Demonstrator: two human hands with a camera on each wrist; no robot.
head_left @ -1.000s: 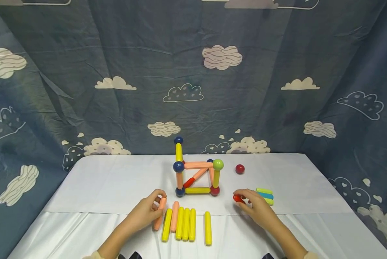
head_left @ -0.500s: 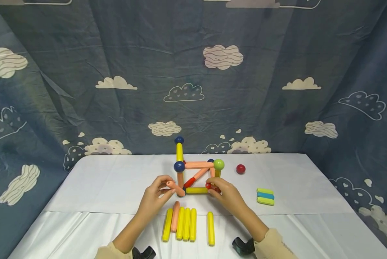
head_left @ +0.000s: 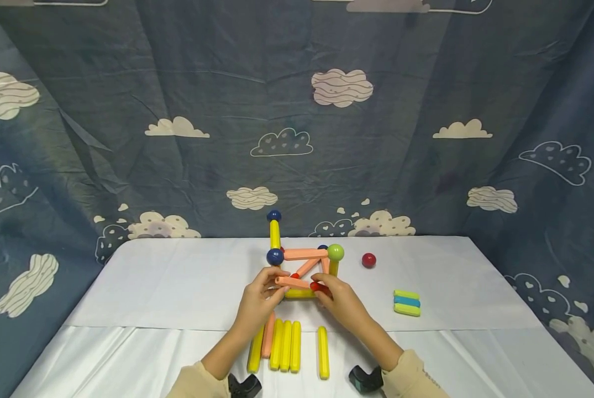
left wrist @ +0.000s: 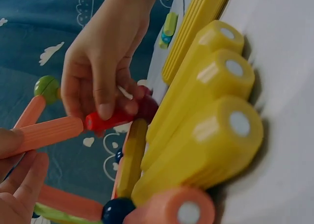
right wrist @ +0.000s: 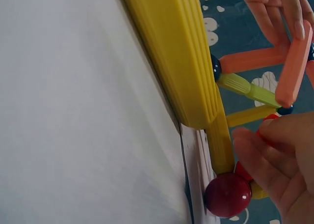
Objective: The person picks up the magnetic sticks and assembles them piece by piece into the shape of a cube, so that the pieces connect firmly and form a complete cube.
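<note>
My left hand (head_left: pixel 258 297) pinches an orange stick (head_left: pixel 292 282) by its left end, in front of the built frame. Between the thumb and fingers of my right hand (head_left: pixel 343 301) is a short red stick (left wrist: pixel 105 120), its tip at or very near the orange stick's free end. Behind both hands stands the frame of sticks and balls, with a blue ball (head_left: pixel 275 256), a green ball (head_left: pixel 335 252) and an orange bar (head_left: pixel 304 254) between them. Its lower dark red ball (right wrist: pixel 228 195) shows in the right wrist view, close to my right hand.
Several yellow sticks (head_left: pixel 285 345) and an orange one (head_left: pixel 268 337) lie nearest the person, with a separate yellow stick (head_left: pixel 323 352) to their right. Farther right are a red ball (head_left: pixel 368 260) and a small group of green and blue sticks (head_left: pixel 407 303).
Both hands have come from the sides to the front of the frame, carrying the orange and red sticks. Over the last half second the left hand moved right and the two sticks came end to end.
</note>
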